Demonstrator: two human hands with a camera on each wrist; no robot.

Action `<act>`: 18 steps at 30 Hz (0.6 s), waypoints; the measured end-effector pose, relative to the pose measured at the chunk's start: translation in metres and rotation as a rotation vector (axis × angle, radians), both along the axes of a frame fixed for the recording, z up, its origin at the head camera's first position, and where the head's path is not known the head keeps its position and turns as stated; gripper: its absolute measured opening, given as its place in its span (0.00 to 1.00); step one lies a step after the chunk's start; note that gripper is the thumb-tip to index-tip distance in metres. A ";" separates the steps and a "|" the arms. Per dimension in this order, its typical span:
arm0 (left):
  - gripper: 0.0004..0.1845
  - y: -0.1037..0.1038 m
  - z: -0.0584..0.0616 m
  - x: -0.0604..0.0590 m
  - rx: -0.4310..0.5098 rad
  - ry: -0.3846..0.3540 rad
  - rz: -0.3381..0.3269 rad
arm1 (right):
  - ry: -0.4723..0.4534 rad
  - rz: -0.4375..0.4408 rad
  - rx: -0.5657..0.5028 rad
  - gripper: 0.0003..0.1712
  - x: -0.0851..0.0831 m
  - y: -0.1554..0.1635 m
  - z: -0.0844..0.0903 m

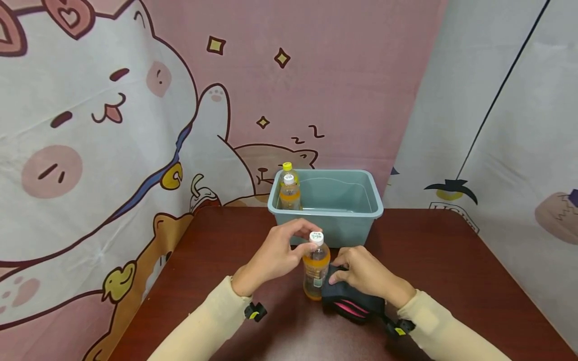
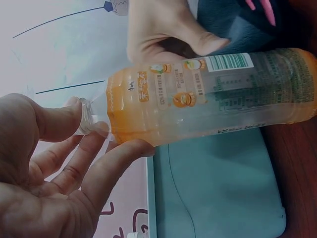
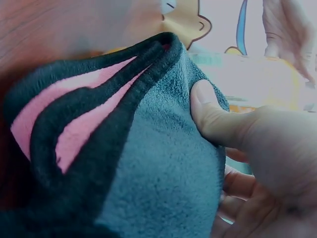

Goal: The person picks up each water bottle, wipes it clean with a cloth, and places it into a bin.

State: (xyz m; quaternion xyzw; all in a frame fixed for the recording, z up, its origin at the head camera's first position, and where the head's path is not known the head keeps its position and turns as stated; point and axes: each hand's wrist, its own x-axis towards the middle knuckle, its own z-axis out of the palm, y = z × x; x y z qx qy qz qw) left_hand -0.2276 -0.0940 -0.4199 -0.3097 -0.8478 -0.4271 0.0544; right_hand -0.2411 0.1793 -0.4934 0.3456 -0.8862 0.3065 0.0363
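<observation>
A clear plastic bottle (image 1: 316,276) with a white cap and orange label stands upright on the table in front of the basin. My left hand (image 1: 271,253) pinches it near the cap, thumb on one side and fingers on the other. In the left wrist view, the bottle's label (image 2: 183,94) shows a green barcode. Just right of the bottle, my right hand (image 1: 368,271) grips a folded dark grey cloth (image 1: 349,298) with black edging and pink lining. The right wrist view shows my thumb (image 3: 210,111) pressed on the fuzzy cloth (image 3: 163,148), with fingers behind it.
Behind the hands, a light blue plastic basin (image 1: 325,214) sits toward the back of the brown table (image 1: 217,260). Inside its left end stand a yellow-capped bottle (image 1: 287,168) and a white-capped bottle (image 1: 290,198). A printed cartoon cloth (image 1: 343,90) hangs behind the table.
</observation>
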 end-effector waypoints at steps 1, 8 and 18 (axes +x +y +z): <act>0.17 0.000 0.000 0.000 0.001 0.000 -0.001 | 0.002 -0.002 -0.006 0.10 0.001 0.000 0.003; 0.17 0.000 0.001 0.000 0.005 0.009 -0.005 | -0.017 -0.011 -0.066 0.13 0.005 0.003 0.022; 0.18 -0.001 -0.001 0.001 0.011 -0.007 -0.009 | 0.026 -0.033 -0.119 0.11 0.006 0.007 0.039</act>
